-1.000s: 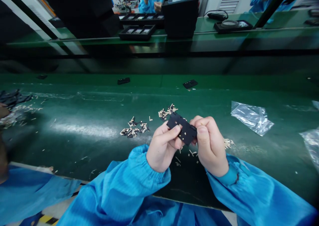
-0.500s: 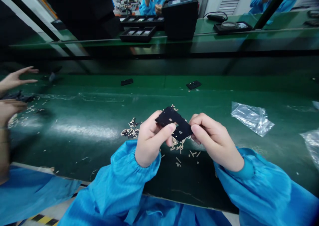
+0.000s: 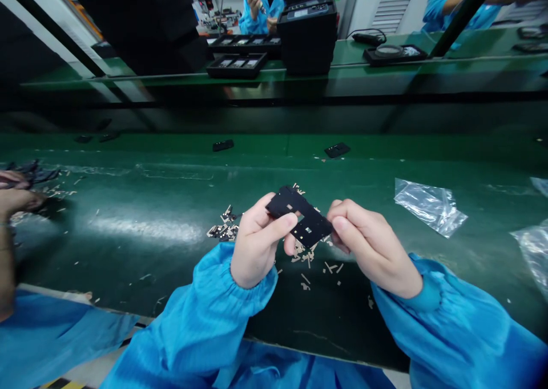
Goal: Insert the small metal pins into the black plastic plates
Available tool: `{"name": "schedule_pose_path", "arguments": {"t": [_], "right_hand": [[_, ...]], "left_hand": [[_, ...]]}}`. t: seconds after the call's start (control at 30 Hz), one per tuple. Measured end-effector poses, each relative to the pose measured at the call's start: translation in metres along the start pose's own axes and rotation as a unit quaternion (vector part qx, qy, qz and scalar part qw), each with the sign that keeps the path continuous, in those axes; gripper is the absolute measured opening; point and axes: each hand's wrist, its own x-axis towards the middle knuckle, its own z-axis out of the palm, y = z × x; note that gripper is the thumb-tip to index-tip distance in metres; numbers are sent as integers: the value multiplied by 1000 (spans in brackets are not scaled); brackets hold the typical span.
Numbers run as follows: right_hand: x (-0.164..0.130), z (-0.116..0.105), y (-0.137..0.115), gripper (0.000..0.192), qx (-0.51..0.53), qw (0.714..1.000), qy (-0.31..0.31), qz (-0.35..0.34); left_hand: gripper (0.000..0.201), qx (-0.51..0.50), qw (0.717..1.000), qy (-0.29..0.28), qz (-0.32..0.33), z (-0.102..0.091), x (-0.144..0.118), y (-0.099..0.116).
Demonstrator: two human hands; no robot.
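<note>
My left hand (image 3: 256, 243) grips a flat black phone-sized plate (image 3: 312, 220) with small cut-outs, thumb on its face and fingers beneath. The plate is tilted above the bench. At the plate's right corner, my right hand (image 3: 368, 240) is pinched, thumb against forefinger; whether a small piece sits in that pinch is hidden. Small pale strips and bits (image 3: 306, 256) lie scattered on the green bench under the plate. Left of my left hand is a heap of small black and pale pieces (image 3: 223, 230).
Two black plates (image 3: 223, 145) (image 3: 337, 149) lie farther back on the bench (image 3: 141, 200). Clear plastic bags (image 3: 430, 206) are at right. A co-worker's hands (image 3: 17, 197) are by dark parts at far left. Stacked black trays (image 3: 308, 37) stand on the raised shelf.
My right hand has shifted slightly right and down from the plate's corner. The co-worker's raised hand at left has come down to the dark parts. The view has tilted a little.
</note>
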Motion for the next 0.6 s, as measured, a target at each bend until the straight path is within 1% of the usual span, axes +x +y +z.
{"name": "schedule_pose_path", "arguments": {"t": [0.07, 0.13, 0.2, 0.27, 0.33, 0.43, 0.53, 0.6], "right_hand": [[-2, 0, -1, 25, 65, 997, 5, 32], [-3, 1, 0, 25, 105, 993, 7, 55], [-3, 1, 0, 26, 121, 990, 6, 70], [-2, 1, 0, 27, 116, 991, 3, 69], [-1, 0, -1, 26, 74, 996, 0, 52], [0, 0, -2, 21, -36, 999, 4, 6], [9, -5, 4, 18, -147, 989, 19, -19], [24, -11, 16, 18, -232, 972, 26, -7]], "left_hand": [[7, -6, 1000, 2, 5, 0, 0, 2], [8, -10, 1000, 1, 7, -1, 0, 3], [9, -10, 1000, 0, 8, -1, 0, 3], [10, -5, 1000, 0, 11, -1, -1, 2], [10, 9, 1000, -4, 13, -1, -2, 0], [9, 48, 998, -19, 22, -3, -1, -5], [15, 105, 992, -26, 59, -10, 10, -11], [25, 143, 985, -11, 98, -19, 23, -14]]}}
